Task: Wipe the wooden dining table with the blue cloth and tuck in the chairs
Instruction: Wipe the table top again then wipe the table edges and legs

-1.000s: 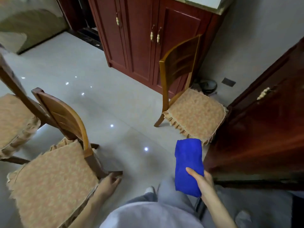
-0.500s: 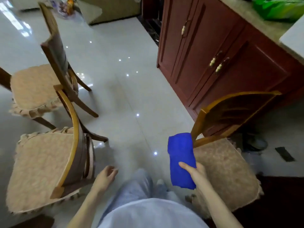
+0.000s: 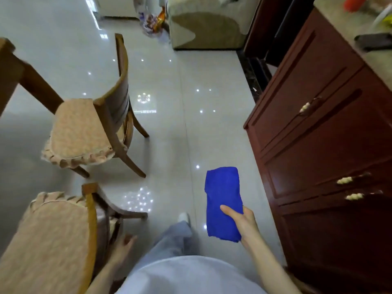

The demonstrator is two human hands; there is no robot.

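My right hand grips a folded blue cloth in front of me, above the floor. My left hand hangs loose and holds nothing, just right of the nearest wooden chair, whose beige cushion fills the lower left. A second cushioned chair stands farther ahead on the left. A corner and leg of the wooden dining table show at the far left edge. The table top is out of view.
A dark red cabinet with drawers and pale handles runs along the right. Glossy tiled floor stretches ahead between chairs and cabinet. A sofa and a bag lie at the far end.
The view has swung left; the chair that was on the right has left the frame. My left hand dropped beside the near chair. The cloth stays in my right hand.
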